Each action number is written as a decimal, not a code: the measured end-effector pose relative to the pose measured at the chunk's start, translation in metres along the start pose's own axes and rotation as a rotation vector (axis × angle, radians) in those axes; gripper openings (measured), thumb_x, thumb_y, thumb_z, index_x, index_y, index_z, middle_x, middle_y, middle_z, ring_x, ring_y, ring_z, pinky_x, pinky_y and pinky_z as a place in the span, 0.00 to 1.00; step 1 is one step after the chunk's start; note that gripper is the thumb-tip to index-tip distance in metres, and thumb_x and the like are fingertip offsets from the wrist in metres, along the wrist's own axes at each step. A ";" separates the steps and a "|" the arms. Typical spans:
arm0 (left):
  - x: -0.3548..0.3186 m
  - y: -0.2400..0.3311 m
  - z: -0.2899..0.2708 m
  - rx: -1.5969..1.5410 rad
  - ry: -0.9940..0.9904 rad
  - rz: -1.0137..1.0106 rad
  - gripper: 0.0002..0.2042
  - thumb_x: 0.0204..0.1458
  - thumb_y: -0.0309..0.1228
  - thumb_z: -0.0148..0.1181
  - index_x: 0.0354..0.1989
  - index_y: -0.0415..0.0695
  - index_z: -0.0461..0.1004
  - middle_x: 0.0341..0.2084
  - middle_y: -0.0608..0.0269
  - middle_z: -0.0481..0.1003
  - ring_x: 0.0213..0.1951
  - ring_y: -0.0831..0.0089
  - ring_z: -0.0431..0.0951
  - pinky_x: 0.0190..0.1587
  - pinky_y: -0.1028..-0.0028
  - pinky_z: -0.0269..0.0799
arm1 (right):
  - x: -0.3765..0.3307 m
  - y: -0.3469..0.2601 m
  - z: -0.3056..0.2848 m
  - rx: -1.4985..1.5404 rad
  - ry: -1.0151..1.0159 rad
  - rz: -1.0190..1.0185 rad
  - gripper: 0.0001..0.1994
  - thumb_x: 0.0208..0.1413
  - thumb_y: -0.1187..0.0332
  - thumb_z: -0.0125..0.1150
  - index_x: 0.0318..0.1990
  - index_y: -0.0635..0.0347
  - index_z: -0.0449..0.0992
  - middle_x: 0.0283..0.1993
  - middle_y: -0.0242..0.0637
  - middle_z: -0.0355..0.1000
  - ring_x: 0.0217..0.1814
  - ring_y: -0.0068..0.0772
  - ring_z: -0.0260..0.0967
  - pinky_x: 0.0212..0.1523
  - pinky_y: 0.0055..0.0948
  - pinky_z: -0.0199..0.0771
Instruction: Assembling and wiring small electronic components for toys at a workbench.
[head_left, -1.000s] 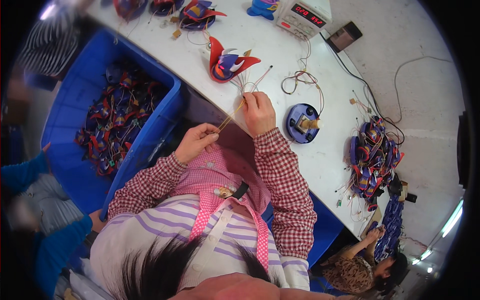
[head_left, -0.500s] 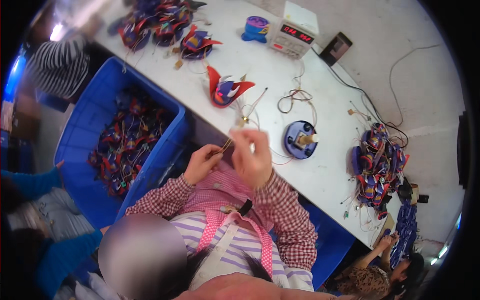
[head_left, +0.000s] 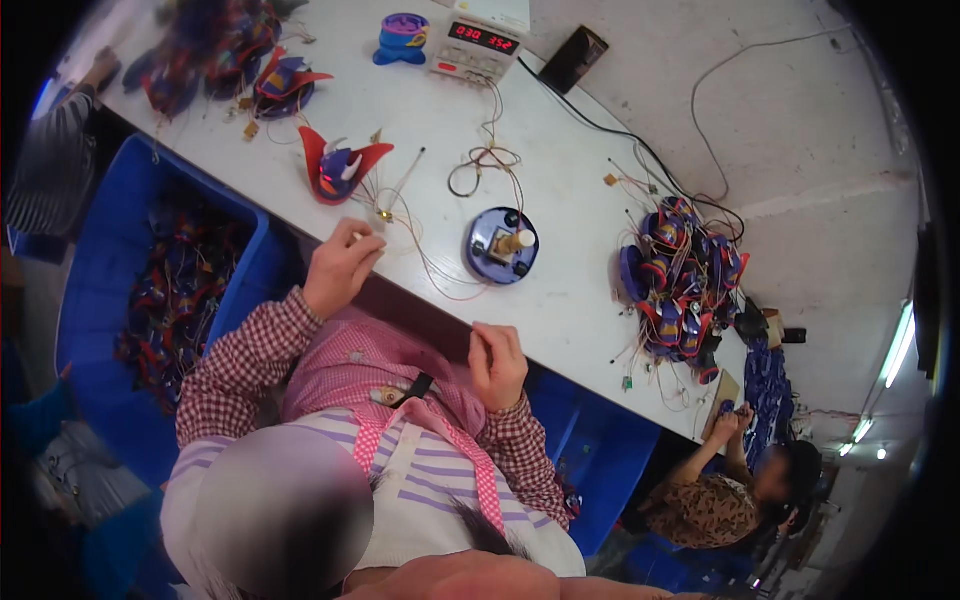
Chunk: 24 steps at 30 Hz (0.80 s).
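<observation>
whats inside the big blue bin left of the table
The blue bin holds a tangled heap of red, blue and purple toy parts with loose wires. The bin's bottom under the heap is covered, and the table edge hides its right side.

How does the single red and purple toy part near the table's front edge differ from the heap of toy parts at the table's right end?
The single red and purple toy part lies alone, its red pointed wings showing clearly; the heap of toy parts is many pieces piled together. The single part has a few thin wires running out; the heap is tangled in wires. Both share the colours and rest on the white table.
</observation>
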<state>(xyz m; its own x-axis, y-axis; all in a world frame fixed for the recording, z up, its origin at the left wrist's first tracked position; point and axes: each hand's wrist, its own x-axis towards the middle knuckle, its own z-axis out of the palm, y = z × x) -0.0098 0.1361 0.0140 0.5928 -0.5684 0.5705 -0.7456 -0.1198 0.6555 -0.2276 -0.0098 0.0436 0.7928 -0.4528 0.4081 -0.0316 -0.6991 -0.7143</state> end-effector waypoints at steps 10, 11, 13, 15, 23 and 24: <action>0.002 -0.011 0.012 0.167 -0.041 -0.168 0.08 0.44 0.18 0.56 0.34 0.38 0.73 0.32 0.58 0.68 0.30 0.69 0.69 0.32 0.76 0.66 | 0.044 0.034 -0.041 -0.039 0.146 0.119 0.14 0.50 0.78 0.57 0.47 0.65 0.71 0.35 0.38 0.67 0.28 0.26 0.61 0.29 0.21 0.66; 0.000 -0.008 0.011 0.134 -0.022 -0.163 0.08 0.43 0.17 0.56 0.34 0.38 0.73 0.32 0.58 0.68 0.30 0.68 0.69 0.32 0.76 0.66 | 0.049 0.037 -0.043 0.000 0.121 0.188 0.16 0.50 0.77 0.58 0.49 0.65 0.69 0.36 0.37 0.67 0.29 0.24 0.62 0.30 0.20 0.66; -0.005 -0.006 0.008 0.123 0.003 -0.163 0.09 0.43 0.17 0.55 0.34 0.38 0.73 0.33 0.58 0.68 0.30 0.68 0.69 0.32 0.76 0.66 | 0.057 0.043 -0.042 0.057 0.084 0.250 0.19 0.51 0.75 0.60 0.51 0.65 0.67 0.37 0.37 0.66 0.30 0.23 0.62 0.31 0.18 0.66; -0.012 -0.008 0.009 0.113 0.039 -0.133 0.10 0.42 0.16 0.54 0.35 0.38 0.72 0.33 0.58 0.68 0.31 0.68 0.69 0.33 0.77 0.66 | 0.064 0.048 -0.040 0.052 0.071 0.228 0.21 0.50 0.73 0.61 0.53 0.65 0.66 0.39 0.38 0.65 0.29 0.22 0.61 0.30 0.18 0.65; -0.030 -0.012 -0.003 0.090 0.180 -0.115 0.12 0.41 0.15 0.53 0.36 0.38 0.71 0.34 0.57 0.69 0.33 0.66 0.69 0.36 0.75 0.66 | 0.090 0.060 -0.023 0.010 0.017 0.183 0.27 0.46 0.71 0.66 0.54 0.65 0.65 0.43 0.39 0.62 0.27 0.21 0.58 0.27 0.17 0.64; -0.030 -0.007 -0.005 0.128 0.231 -0.127 0.13 0.40 0.14 0.54 0.36 0.38 0.70 0.34 0.57 0.69 0.34 0.66 0.69 0.36 0.74 0.67 | 0.093 0.061 -0.023 0.018 0.010 0.196 0.28 0.45 0.70 0.67 0.54 0.64 0.65 0.44 0.40 0.61 0.27 0.22 0.57 0.26 0.17 0.64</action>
<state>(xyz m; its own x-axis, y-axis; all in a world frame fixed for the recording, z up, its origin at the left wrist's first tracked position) -0.0203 0.1579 -0.0052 0.7264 -0.3440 0.5950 -0.6848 -0.2881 0.6694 -0.1698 -0.1069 0.0513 0.7666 -0.5847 0.2655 -0.1740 -0.5871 -0.7906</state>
